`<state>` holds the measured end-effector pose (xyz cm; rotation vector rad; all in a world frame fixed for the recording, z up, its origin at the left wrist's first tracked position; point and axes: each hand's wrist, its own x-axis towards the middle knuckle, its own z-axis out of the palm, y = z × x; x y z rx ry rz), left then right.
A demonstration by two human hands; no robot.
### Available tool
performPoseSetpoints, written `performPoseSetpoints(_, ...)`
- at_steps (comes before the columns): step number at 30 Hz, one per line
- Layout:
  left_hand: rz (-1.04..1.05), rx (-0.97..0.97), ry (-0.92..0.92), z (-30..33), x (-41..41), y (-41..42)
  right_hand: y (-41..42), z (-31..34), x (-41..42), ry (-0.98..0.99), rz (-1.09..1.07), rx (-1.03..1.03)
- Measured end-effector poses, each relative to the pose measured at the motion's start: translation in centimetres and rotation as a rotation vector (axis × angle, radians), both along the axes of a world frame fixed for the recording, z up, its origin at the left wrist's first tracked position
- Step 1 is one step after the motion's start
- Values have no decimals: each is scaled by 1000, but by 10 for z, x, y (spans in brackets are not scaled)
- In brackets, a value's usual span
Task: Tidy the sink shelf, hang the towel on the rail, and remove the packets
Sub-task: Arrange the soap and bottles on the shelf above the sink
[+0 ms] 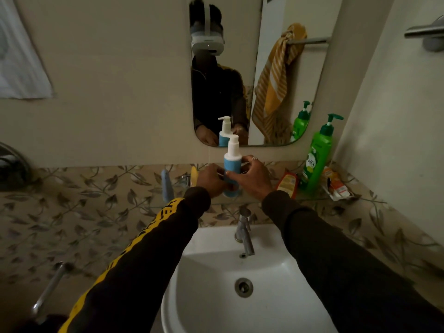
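A white and blue pump bottle (232, 162) stands upright at the middle of the glass sink shelf (312, 199). My left hand (210, 180) and my right hand (249, 176) both wrap around its lower body. To the right on the shelf lie an orange-red packet (287, 182), a tall green pump bottle (317, 159) and crumpled orange-white packets (335, 185). A blue tube (167, 185) and a yellow item (193, 176) stand left of my hands. The mirror reflects a yellow striped towel (276, 85) bunched on a rail.
The white basin (240, 284) with a chrome tap (245, 233) sits below the shelf. A mirror (240, 68) hangs above. A metal rail end (425, 32) shows top right, a white cloth (21, 63) top left, a chrome bar (48, 289) lower left.
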<state>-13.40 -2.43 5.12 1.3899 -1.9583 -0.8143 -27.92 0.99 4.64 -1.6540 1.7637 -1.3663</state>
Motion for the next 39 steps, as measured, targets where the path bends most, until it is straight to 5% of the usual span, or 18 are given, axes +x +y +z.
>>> performPoseSetpoints(15, -16, 1, -131, -7, -1, -9, -7, -11, -2, 9, 21, 51)
performPoseSetpoints(39, -8, 14, -88, 0, 1, -1, -8, -12, -2, -4, 25, 129)
